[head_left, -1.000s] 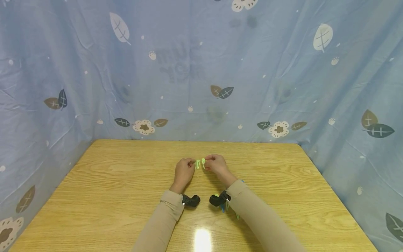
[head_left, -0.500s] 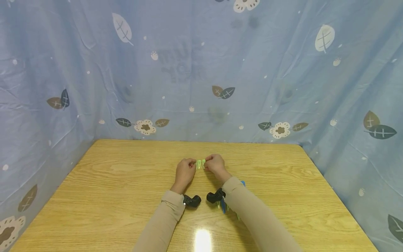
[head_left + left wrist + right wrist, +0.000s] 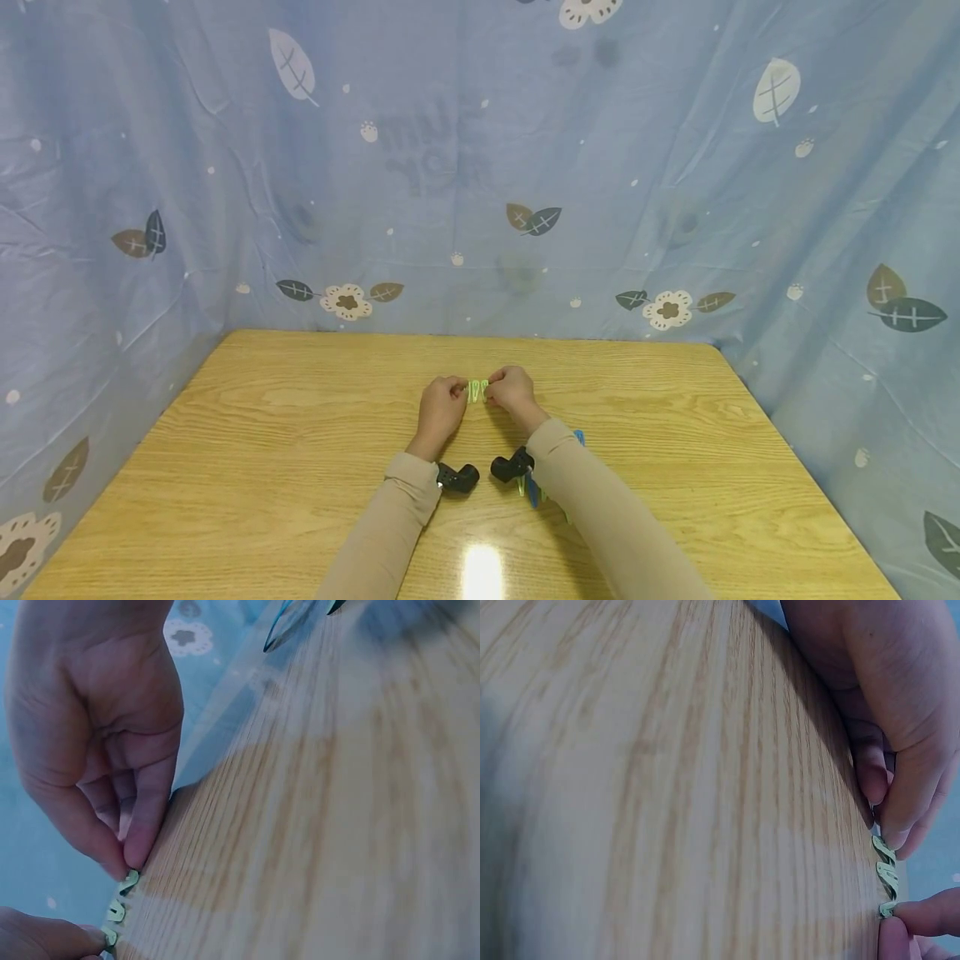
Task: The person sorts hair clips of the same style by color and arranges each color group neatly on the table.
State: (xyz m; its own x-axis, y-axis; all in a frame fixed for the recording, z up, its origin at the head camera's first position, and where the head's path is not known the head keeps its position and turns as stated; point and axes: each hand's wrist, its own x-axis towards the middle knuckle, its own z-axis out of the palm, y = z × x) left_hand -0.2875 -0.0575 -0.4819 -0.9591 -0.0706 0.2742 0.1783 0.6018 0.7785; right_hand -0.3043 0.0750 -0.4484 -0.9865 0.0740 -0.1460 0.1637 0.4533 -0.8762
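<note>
Three light green snap hair clips stand side by side in a short row on the table, between my hands. My left hand [image 3: 441,410] pinches the left hair clip [image 3: 886,909] between thumb and finger. The middle hair clip [image 3: 476,391] is untouched by either hand. At the other end, my right hand [image 3: 514,392] pinches the right hair clip [image 3: 485,389] at its outer side. In the right wrist view the right hair clip [image 3: 883,847] lies under the thumb tip, close beside the middle one. The fingertips partly cover both end clips.
Nearer my body, a blue hair clip [image 3: 532,490] and several green ones lie on the wooden table [image 3: 300,450], partly hidden by the right sleeve [image 3: 600,500]. Another blue hair clip [image 3: 579,436] shows beyond that sleeve. A blue patterned curtain [image 3: 480,167] surrounds the table's back and sides.
My right hand has shifted slightly left with its hair clip, narrowing the gap to the middle one. The left hand stays at its clip. The right forearm has moved a little left.
</note>
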